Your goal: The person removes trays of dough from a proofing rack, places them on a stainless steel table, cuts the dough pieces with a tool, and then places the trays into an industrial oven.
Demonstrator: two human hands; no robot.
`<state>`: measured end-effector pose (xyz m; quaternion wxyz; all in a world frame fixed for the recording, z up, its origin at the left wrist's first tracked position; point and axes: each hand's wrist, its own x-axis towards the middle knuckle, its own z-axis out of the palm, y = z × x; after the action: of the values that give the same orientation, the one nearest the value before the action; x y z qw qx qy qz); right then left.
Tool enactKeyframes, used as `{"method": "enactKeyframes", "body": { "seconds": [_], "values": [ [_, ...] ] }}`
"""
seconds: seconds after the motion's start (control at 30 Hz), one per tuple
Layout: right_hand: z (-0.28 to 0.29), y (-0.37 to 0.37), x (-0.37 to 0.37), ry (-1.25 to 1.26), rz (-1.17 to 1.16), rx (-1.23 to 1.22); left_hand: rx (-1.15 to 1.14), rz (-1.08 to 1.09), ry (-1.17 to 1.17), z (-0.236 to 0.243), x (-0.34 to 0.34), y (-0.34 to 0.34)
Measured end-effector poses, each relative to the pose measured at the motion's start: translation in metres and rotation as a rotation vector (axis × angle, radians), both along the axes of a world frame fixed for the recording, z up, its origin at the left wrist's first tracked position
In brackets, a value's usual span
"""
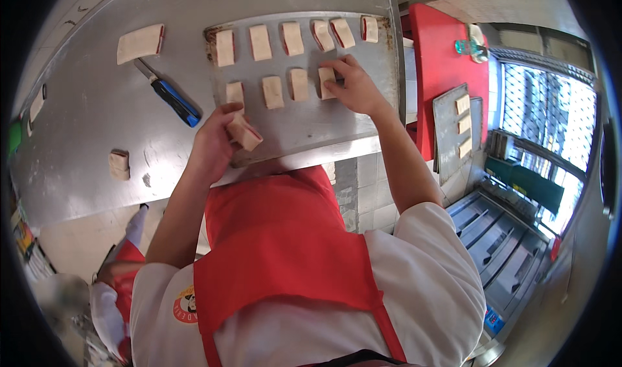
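Observation:
Rectangular pieces of pale dough with red filling showing at the edges lie in two rows on a metal baking tray (311, 128). At the right end of the nearer row, my right hand (353, 85) has its fingers closed around a dough piece (326, 84) that rests on the tray. Over the tray's near left corner, my left hand (217, 137) grips another filled dough piece (246, 134), tilted. Just beyond that hand lies a dough piece (234, 92), partly covered by it. Along the far row sit several more, such as the dough piece (292, 38).
A blue-and-black handled knife (172, 98) lies left of the tray on the steel table (71, 121), near a larger filled dough piece (141, 44). One small dough piece (119, 165) sits near the front edge. Rightward, a red table (447, 56) holds another tray (447, 143). Another person (123, 276) is behind at lower left.

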<state>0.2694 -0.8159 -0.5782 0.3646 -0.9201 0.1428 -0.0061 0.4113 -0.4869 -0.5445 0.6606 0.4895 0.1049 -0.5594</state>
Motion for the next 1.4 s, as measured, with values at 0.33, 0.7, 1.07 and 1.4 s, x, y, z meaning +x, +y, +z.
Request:
{"method": "enactKeyframes", "body": {
  "seconds": [0.33,0.7,1.07,1.4],
  "values": [
    [0.040,-0.028,-0.053,0.069,-0.350,1.034,0.124,-0.371,-0.715,0.015,-0.051,-0.202],
    [0.014,-0.053,-0.026,0.101,-0.494,0.335,0.336,-0.417,-1.172,-0.009,-0.050,-0.212],
    [0.001,-0.084,-0.033,0.121,-0.006,0.397,0.502,-0.755,-1.659,-0.016,-0.062,-0.214],
    [0.018,-0.117,0.001,-0.171,0.230,-0.140,0.506,-0.559,-1.818,-0.021,0.007,-0.251]
  ]
}}
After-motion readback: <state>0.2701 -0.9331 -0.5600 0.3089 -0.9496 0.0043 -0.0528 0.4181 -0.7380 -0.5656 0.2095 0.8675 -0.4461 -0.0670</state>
